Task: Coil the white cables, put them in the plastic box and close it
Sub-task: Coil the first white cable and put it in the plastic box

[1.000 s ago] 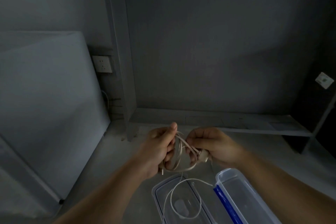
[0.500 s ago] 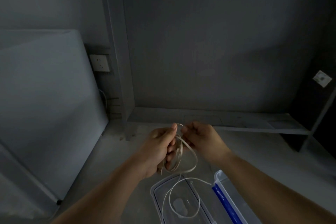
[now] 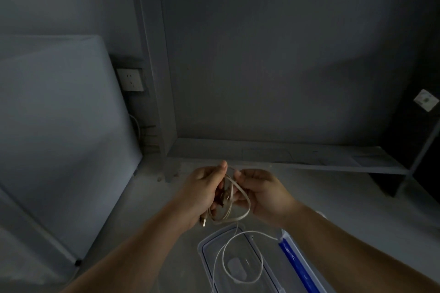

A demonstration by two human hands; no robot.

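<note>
My left hand [image 3: 202,194] grips a bundle of white cable loops [image 3: 240,214], thumb up on top, with a plug end sticking out below the palm. My right hand [image 3: 262,194] pinches the same cable near the top of the loops, close beside the left hand. A loose strand of the cable [image 3: 238,257] hangs down and curls over the clear plastic box [image 3: 209,242] on the floor below. The box's lid with a blue strip [image 3: 297,266] lies to its right, partly under my right forearm.
A large pale panel [image 3: 59,138] leans at the left. A wall socket [image 3: 130,79] sits beside a grey pillar. A low grey ledge [image 3: 309,157] runs along the back wall. A dark shelf frame [image 3: 419,150] stands at the right.
My right hand has moved up from the cable's lower end to the top of the loops, laying another turn onto the bundle. The left hand has held its place.
</note>
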